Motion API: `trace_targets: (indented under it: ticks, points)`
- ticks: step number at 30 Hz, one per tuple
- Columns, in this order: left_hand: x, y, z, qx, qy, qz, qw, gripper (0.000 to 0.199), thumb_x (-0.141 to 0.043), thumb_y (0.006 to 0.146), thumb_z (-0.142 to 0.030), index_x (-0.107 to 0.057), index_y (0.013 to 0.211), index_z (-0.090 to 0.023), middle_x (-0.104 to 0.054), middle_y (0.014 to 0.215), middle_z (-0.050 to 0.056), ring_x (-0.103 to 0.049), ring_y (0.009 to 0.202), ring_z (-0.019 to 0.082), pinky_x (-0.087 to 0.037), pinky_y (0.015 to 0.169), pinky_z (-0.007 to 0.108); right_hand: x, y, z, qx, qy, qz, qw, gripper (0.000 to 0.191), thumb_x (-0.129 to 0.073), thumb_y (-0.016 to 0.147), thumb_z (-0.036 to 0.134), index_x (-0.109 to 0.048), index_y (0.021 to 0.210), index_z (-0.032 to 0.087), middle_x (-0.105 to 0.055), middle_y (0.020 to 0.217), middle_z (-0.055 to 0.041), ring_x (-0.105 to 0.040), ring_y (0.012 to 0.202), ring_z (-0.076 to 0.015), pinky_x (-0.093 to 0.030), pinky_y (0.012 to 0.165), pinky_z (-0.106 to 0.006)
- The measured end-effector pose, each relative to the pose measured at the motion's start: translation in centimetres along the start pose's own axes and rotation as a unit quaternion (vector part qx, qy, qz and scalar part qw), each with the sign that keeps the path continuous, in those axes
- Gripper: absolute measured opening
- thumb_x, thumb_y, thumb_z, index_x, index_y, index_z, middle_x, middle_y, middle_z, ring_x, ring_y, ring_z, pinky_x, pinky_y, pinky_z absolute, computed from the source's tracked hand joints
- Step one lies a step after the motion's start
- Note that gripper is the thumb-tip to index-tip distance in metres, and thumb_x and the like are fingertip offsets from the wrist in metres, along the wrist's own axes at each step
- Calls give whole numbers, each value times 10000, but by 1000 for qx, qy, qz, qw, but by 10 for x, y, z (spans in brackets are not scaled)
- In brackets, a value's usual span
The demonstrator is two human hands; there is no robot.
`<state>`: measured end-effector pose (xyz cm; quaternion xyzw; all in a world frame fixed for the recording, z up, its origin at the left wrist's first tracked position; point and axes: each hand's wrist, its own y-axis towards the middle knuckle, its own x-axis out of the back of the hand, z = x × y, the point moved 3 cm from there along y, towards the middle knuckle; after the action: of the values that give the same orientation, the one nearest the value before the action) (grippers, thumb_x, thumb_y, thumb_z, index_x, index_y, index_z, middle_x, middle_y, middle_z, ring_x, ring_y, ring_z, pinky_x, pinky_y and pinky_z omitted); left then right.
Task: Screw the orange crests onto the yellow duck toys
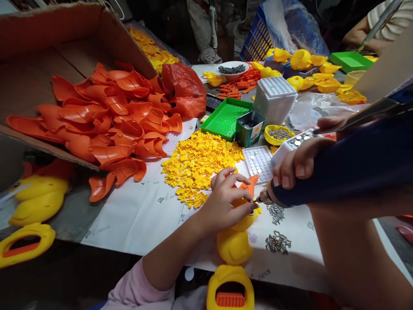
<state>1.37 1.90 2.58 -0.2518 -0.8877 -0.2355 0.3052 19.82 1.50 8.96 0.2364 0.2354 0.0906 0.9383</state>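
My left hand [226, 200] grips the head of a yellow duck-shaped toy [235, 249], fingers curled over its top and partly hiding it. An orange piece [250, 185] sticks out past the fingers, and the toy's loop handle [212, 289], with a ribbed orange insert, points toward me. In my right hand [298, 163] is a dark blue power screwdriver [348, 161], held sideways. Its tip [257, 199] meets the duck's head beside my left thumb and fingertips; any screw there is too small to make out. Two small piles of screws, one silvery [275, 213] and one darker [278, 242], lie near the toy.
A tilted cardboard box [129, 41] spills orange bill-shaped parts [112, 114] at left. Beyond my hands are small yellow clips [201, 161], a green tray [227, 116] and a white tray [258, 162]. Another duck toy [40, 198] lies at far left. A person's arm [359, 34] shows at upper right.
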Motion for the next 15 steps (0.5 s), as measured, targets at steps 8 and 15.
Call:
trace_targets:
  ticks: [8,15]
  points:
    - [-3,-1,5,-16,11,-30,999,112,-754,782,-309,-725,716,-224,-660,1039,58,-450,1220,306,-284,1124,554,-10,2,1,-14,73,-53,996,411,-615,782,565,-612,1067,269,-670,776,-62,-625,628,-277,-524,555,-450]
    - [-4,0,9,-35,-15,-82,996,148,-782,757,-259,-682,664,-199,-685,940,54,-541,1106,275,-342,1084,542,-17,4,4,-25,68,-66,995,474,-713,682,629,-635,956,250,-680,722,-51,-621,584,-278,-525,525,-458]
